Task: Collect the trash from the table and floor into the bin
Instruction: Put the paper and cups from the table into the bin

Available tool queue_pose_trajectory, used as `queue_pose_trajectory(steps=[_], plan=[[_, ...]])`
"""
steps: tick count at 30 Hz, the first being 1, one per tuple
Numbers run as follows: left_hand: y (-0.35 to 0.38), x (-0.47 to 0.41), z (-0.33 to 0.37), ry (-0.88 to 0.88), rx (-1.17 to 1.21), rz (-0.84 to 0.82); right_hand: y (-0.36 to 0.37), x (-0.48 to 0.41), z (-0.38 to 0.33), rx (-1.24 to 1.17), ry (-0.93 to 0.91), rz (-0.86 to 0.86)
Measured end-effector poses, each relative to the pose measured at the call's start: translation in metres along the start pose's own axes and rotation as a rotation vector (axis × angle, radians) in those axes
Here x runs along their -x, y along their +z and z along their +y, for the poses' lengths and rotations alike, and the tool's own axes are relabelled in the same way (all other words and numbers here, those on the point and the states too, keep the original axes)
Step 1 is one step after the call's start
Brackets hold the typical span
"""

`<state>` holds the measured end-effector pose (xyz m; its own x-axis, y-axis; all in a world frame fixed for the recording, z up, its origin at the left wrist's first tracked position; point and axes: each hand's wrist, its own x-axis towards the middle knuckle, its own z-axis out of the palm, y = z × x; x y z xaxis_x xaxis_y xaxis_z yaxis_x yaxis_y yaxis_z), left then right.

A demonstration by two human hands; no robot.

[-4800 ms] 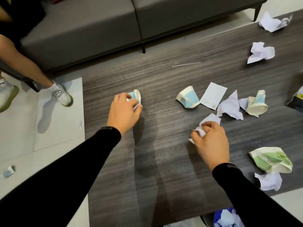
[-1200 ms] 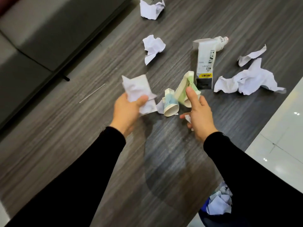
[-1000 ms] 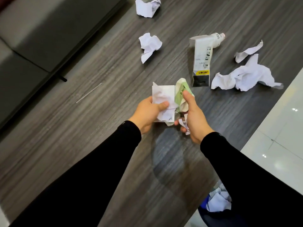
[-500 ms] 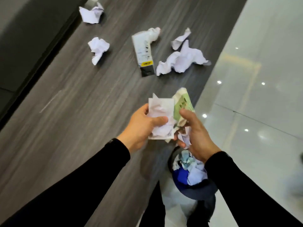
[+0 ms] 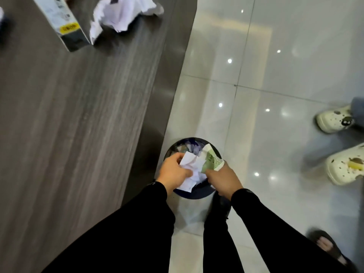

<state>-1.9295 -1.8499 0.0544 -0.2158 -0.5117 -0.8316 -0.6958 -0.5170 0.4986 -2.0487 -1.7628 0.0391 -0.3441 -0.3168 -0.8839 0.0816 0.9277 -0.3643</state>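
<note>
While both hands hover over the bin [image 5: 199, 194] beside the table [image 5: 88, 115], my left hand [image 5: 173, 173] grips crumpled white paper [image 5: 190, 167] and my right hand [image 5: 224, 179] clasps a squashed green cup [image 5: 211, 161]

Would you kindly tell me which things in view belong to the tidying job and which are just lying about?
Job: white paper in the left hand; green cup in the right hand; bin beneath them; box and crumpled paper on the table, not yet collected.
Lying about: white clogs and a sandalled foot on the tiled floor.
</note>
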Motion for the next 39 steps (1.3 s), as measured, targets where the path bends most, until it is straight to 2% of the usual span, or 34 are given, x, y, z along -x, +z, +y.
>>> queue_pose_trajectory(steps=[3, 6, 8, 11, 14, 15, 18, 19, 21, 23, 25, 32, 36, 39], plan=[[0.008, -0.009, -0.014, -0.009, -0.103, -0.020, 0.009, -0.016, 0.019, 0.060, 0.014, 0.007], [0.007, -0.016, -0.022, 0.026, -0.329, -0.090, 0.019, -0.027, 0.025, -0.086, 0.001, -0.067], [0.001, -0.021, -0.023, 0.071, -0.460, -0.050, 0.023, -0.033, 0.030, -0.100, -0.004, -0.073], [-0.009, -0.026, -0.022, 0.073, -0.489, -0.019, 0.024, -0.042, 0.048, -0.089, 0.056, 0.110], [-0.015, -0.033, -0.021, 0.123, -0.561, -0.043, 0.029, -0.056, 0.074, -0.078, 0.270, 0.265], [-0.016, -0.035, -0.020, 0.146, -0.576, -0.057, 0.032, -0.060, 0.081, -0.141, 0.326, 0.261], [-0.020, -0.039, -0.017, 0.235, -0.602, -0.075, 0.052, -0.074, 0.091, -0.600, 0.433, 0.095], [-0.021, -0.040, -0.015, 0.262, -0.605, -0.074, 0.058, -0.078, 0.095, -0.647, 0.441, 0.086], [-0.024, -0.043, -0.010, 0.303, -0.613, -0.056, 0.065, -0.084, 0.102, -0.569, 0.430, 0.130], [-0.027, -0.045, -0.003, 0.336, -0.614, -0.034, 0.063, -0.087, 0.100, -0.520, 0.413, 0.179], [-0.031, -0.047, 0.006, 0.372, -0.607, -0.002, 0.054, -0.084, 0.090, -0.569, 0.371, 0.207], [-0.035, -0.058, 0.040, 0.424, -0.521, 0.106, -0.016, -0.098, 0.017, -0.810, 0.242, 0.124], [-0.028, -0.075, 0.056, 0.368, -0.366, 0.139, -0.039, -0.127, -0.024, -0.887, 0.180, 0.100], [-0.017, -0.096, 0.079, 0.287, -0.130, 0.129, -0.049, -0.149, -0.038, -0.970, 0.187, 0.090]])
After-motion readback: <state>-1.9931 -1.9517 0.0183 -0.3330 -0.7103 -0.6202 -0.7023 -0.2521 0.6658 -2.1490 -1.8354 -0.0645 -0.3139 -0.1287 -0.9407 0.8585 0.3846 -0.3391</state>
